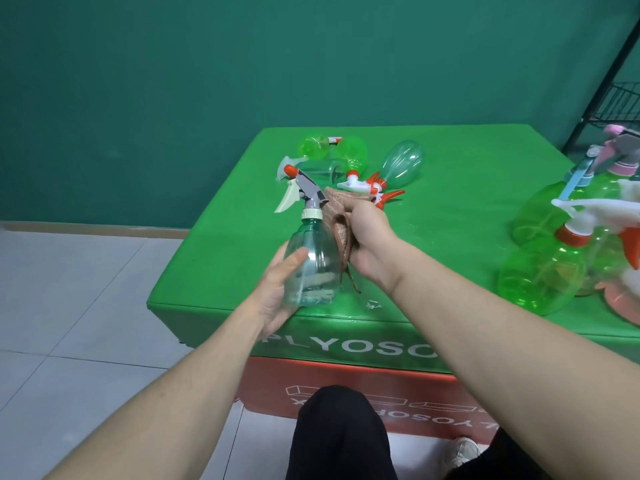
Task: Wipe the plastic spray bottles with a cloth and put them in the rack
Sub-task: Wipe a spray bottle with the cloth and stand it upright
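Tabletop (450,188): green cover; carries every bottle not in hand.
Rack (620,105): black wire frame, past the tabletop's far right corner; only a part shows, its shelves hard to read.
Right-edge bottles (543,271): large green spray bottles lying together along the tabletop's right edge, with pink, blue and white-orange trigger heads.
Far-edge bottles (401,161): smaller green and clear bottles lying on their sides near the tabletop's far edge, left of centre.
Held bottle (311,268): clear bluish plastic with a grey trigger head, upright, raised over the tabletop's near left corner; appears empty, so judged light.
Handling: thin wall likely flexes under a hard squeeze; smooth plastic likely slippery; body is the safe place to hold, neck and collar a firmer one; the trigger head would probably twist if used as a handle.
Left hand (277,289): its grip cups the lower body from the left, thumb across the front.
Right hand (367,240): its grip is closed around the cloth, pressing it to the bottle's shoulder.
Cloth (337,216): brownish, soft, bunched; drapes to the curve.
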Tool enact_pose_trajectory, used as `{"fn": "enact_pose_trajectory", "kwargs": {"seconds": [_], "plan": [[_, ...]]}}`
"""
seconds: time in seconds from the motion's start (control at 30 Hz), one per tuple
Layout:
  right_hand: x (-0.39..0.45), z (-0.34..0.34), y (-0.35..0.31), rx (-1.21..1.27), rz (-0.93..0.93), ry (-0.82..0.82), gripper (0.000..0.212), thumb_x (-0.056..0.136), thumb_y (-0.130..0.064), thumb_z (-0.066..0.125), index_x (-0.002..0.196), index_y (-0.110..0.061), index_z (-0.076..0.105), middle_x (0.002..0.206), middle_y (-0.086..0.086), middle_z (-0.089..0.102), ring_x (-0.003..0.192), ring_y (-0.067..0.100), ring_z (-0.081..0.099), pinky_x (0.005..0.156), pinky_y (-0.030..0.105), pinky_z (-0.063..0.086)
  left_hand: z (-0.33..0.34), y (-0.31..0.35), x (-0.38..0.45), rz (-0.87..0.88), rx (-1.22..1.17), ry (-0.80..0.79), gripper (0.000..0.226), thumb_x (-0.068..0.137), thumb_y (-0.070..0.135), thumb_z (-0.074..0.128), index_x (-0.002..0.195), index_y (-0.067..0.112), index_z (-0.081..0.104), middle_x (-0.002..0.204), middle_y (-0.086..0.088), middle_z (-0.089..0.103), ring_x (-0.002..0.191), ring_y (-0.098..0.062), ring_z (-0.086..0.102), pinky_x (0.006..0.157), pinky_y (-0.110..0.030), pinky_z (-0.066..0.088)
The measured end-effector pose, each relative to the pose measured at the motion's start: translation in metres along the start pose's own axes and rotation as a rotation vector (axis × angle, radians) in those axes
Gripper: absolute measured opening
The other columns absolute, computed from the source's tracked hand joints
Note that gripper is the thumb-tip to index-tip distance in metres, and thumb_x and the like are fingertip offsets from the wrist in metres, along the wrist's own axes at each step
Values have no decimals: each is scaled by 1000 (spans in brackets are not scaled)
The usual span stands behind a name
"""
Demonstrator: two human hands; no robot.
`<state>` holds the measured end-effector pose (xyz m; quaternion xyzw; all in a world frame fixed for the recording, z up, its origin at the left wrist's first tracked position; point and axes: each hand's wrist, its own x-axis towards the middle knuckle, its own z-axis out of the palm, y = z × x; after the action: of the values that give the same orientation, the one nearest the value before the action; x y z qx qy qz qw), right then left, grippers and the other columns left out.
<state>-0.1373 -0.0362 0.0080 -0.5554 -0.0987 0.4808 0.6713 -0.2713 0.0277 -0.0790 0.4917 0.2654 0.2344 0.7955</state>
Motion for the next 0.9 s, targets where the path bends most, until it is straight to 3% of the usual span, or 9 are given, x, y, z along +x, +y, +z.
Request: {"fn": "enact_pose_trajectory", "kwargs": {"seconds": [0.17, 0.23, 0.3, 0.5, 0.67, 0.77, 0.9], "plan": [[16, 10, 1, -68, 32, -40, 32, 103, -16, 41, 86, -13, 68, 79, 9, 67, 59, 24, 60, 72, 40, 56, -1, -2, 4, -15, 67, -33, 92, 47, 62, 93, 125, 37, 50, 113, -9, 76, 100, -34, 73, 73, -48, 62], [19, 12, 1, -127, 29, -55, 30, 102, -17, 42, 89, -14, 69, 78, 9, 68, 58, 24, 62, 63, 35, 57, -2, -3, 5, -12, 70, -22, 61, 69, 55, 79, 121, 38, 52, 110, -11, 77, 99, -36, 73, 76, -50, 62], [19, 16, 2, -243, -2, -57, 29, 103, -19, 42, 90, -15, 68, 78, 8, 67, 60, 23, 62, 57, 29, 56, -3, -3, 6, -13, 56, -25, 44, 80, 47, 66, 121, 36, 54, 109, -13, 76, 94, -35, 73, 78, -51, 62], [23, 21, 15, -691, -240, 24, 41, 107, -36, 35, 112, -9, 64, 109, 10, 69, 98, 27, 66, 91, 40, 52, -4, -4, 9, -28, 41, -21, 57, 82, 47, 68, 132, 25, 53, 115, -21, 73, 90, -37, 73, 71, -47, 61], [16, 0, 24, -1080, -532, 22, 44, 110, -42, 28, 80, -19, 51, 79, -2, 58, 72, 10, 54, 71, 32, 37, -6, -6, 11, -30, 61, -10, 63, 83, 48, 65, 138, 21, 50, 119, -23, 70, 89, -35, 73, 71, -46, 60], [15, -11, 22, -1213, -638, 23, 42, 110, -41, 29, 88, -17, 55, 76, -4, 57, 69, 4, 52, 68, 32, 36, -6, -7, 12, -26, 89, -14, 58, 84, 47, 66, 134, 23, 53, 115, -19, 72, 87, -31, 74, 69, -45, 60], [12, -20, 22, -1264, -703, 11, 37, 110, -40, 30, 101, -18, 58, 78, -3, 61, 68, 10, 55, 67, 32, 38, -3, -5, 10, -13, 116, -1, 54, 85, 48, 71, 131, 24, 56, 111, -14, 74, 90, -27, 74, 72, -43, 61]]}}
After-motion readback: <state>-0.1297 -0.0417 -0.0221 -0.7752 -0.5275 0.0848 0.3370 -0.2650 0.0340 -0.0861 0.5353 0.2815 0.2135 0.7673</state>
